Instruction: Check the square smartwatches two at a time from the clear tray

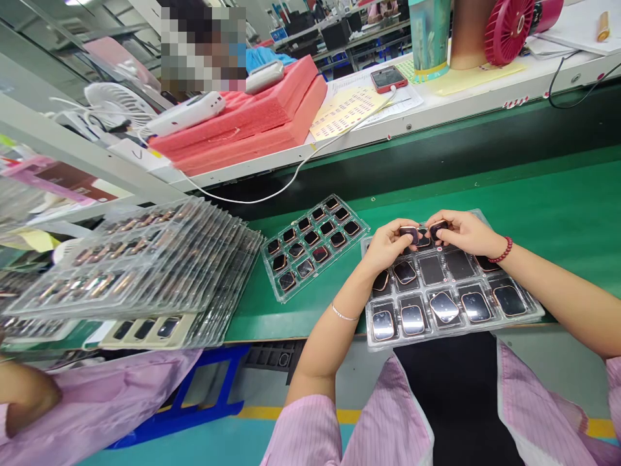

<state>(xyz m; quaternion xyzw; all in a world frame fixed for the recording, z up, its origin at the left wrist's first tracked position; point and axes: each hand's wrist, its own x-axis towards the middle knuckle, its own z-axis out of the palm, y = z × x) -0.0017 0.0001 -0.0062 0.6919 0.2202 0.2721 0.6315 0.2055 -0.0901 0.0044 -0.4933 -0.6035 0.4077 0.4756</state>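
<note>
Above the far row of a clear plastic tray (373, 340), my left hand (388, 243) pinches a dark square watch case (409, 234) with a copper-coloured rim. My right hand (463, 233) grips a similar watch case (438, 228), its thumb on the front. Another watch case (424, 238) shows between the two hands, partly hidden. Several more lie face up in the tray's pockets, the near row full. Two pockets in the middle row, such as this pocket (431, 269), hold no case. My fingers cover part of the far row.
Left of my tray lies a second tray (279, 294) of watch cases. Farther left rises a tall stack of filled trays (204, 259), with a co-worker's arm (29, 395) near it. A shelf edge (349, 137) carries pink foam (233, 133), a phone (388, 79) and a red fan (509, 29). A white cable (291, 178) hangs down.
</note>
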